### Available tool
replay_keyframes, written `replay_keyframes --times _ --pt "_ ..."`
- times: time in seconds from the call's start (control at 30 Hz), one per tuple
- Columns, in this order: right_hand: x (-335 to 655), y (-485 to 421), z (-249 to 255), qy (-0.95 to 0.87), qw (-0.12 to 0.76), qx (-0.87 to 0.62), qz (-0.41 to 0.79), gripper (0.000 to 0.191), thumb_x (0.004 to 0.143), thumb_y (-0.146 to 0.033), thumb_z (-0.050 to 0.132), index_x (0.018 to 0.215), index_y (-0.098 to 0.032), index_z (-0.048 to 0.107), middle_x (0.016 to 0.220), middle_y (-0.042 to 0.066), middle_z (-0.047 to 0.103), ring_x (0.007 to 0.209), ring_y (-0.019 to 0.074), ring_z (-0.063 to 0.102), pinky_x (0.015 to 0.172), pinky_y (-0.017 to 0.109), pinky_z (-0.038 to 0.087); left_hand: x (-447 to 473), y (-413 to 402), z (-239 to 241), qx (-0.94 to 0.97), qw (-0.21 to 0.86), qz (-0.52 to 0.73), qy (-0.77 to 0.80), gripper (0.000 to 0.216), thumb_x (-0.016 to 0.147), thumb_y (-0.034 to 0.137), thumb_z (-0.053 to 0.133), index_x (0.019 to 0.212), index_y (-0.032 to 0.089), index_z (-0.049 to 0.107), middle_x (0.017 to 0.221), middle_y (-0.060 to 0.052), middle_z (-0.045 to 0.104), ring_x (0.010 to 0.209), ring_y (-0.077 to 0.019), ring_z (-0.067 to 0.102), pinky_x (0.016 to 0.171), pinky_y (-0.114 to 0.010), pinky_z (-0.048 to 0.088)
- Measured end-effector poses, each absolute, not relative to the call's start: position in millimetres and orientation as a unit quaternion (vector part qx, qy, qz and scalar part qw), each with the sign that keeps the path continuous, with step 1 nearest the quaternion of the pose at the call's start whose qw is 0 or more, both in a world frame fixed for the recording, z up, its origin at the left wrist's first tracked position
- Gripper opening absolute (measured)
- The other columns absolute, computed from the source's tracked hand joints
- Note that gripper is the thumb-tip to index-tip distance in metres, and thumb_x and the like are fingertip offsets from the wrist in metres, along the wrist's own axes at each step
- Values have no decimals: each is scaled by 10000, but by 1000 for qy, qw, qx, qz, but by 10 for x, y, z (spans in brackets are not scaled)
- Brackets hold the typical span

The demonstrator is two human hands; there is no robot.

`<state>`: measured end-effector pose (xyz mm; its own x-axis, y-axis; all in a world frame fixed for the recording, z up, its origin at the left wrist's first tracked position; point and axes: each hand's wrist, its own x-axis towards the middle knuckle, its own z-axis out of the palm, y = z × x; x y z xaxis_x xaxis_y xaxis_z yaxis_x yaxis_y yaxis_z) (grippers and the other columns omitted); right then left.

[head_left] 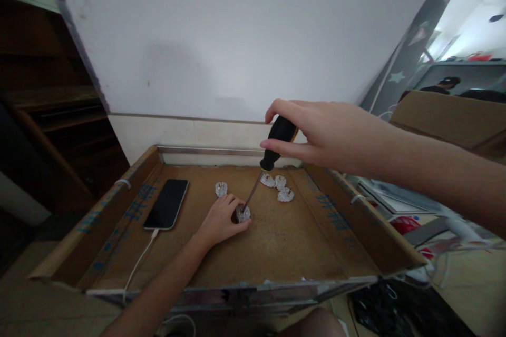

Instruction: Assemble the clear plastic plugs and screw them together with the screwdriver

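My right hand (300,131) grips the black handle of a screwdriver (279,139), its shaft slanting down and to the left. The tip meets a small clear plastic piece with metal parts (244,214), which looks like a plug fitting. Thumb and fingers of my left hand (223,219) pinch that piece against the cardboard. Just behind my left hand lies a similar clear piece (221,188). Three more clear pieces (280,182) sit close together to the right of the screwdriver shaft. Whether the tip sits in a screw is too small to tell.
The cardboard work surface (272,253) has raised side flaps and stands against a white wall (253,37). At its left lies a phone (166,204) with a white cable (140,260). An open cardboard box (446,118) and a person (443,86) are at the right.
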<state>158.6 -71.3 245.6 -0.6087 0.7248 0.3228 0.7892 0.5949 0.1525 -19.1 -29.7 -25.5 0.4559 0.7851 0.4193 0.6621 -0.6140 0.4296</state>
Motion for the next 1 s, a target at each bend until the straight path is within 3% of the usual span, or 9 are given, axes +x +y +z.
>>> replay_keyframes --times 0.1,0.17,0.27,0.33,0.47,0.53,0.7,0.87,1.0 --pt "1608 -696 2451 -910 132 -385 -77 346 787 -311 532 1113 -208 474 966 49 565 621 113 481 593 259 378 -193 -293 -260 847 105 298 427 299 752 397 625 957 187 568 939 -58 588 903 -230 545 821 -352 430" --pt "1619 -693 2450 -913 126 -380 -80 431 758 -335 576 1157 -224 460 1036 58 544 622 109 479 598 263 382 -193 -292 -259 847 107 297 428 303 752 401 626 957 186 569 940 -58 588 902 -229 546 820 -352 433" --pt "1633 -688 2458 -908 110 -386 -123 346 805 -416 527 1094 -227 527 963 49 552 612 116 466 598 274 371 -193 -296 -250 847 109 296 428 311 748 407 627 956 183 569 940 -56 584 894 -226 547 814 -352 437" --pt "1650 -682 2462 -916 114 -373 -98 306 825 -373 502 1096 -236 540 956 43 544 614 112 467 600 268 377 -193 -299 -240 847 110 293 430 307 748 400 630 951 177 570 934 -56 583 893 -224 547 812 -350 437" --pt "1679 -679 2442 -925 114 -357 -68 441 773 -369 575 1193 -255 504 1097 59 505 638 104 479 625 271 398 -194 -297 -230 844 118 293 433 303 743 403 635 941 183 570 919 -52 581 885 -222 544 802 -346 436" --pt "1670 -686 2424 -916 126 -368 -95 433 791 -402 557 1194 -250 511 1085 65 504 621 101 470 637 281 400 -194 -292 -238 844 121 298 430 304 740 405 636 945 190 570 922 -51 583 889 -222 543 807 -348 432" --pt "1627 -693 2411 -924 126 -352 -79 415 770 -285 565 1176 -242 488 1117 73 485 690 122 494 645 275 411 -191 -286 -260 843 118 303 428 285 747 391 630 942 193 568 932 -50 588 892 -222 543 808 -349 429" --pt "1635 -700 2415 -918 139 -360 -97 313 810 -334 531 1109 -243 516 1011 43 517 638 108 469 640 277 415 -187 -299 -237 842 119 308 427 255 744 380 625 918 201 572 918 -45 586 871 -219 547 787 -343 432" --pt "1635 -712 2398 -917 132 -368 -78 460 761 -332 590 1187 -238 446 1110 68 477 644 104 475 618 274 426 -188 -301 -228 842 121 302 430 252 741 382 631 902 197 575 923 -49 593 883 -225 548 797 -349 432"
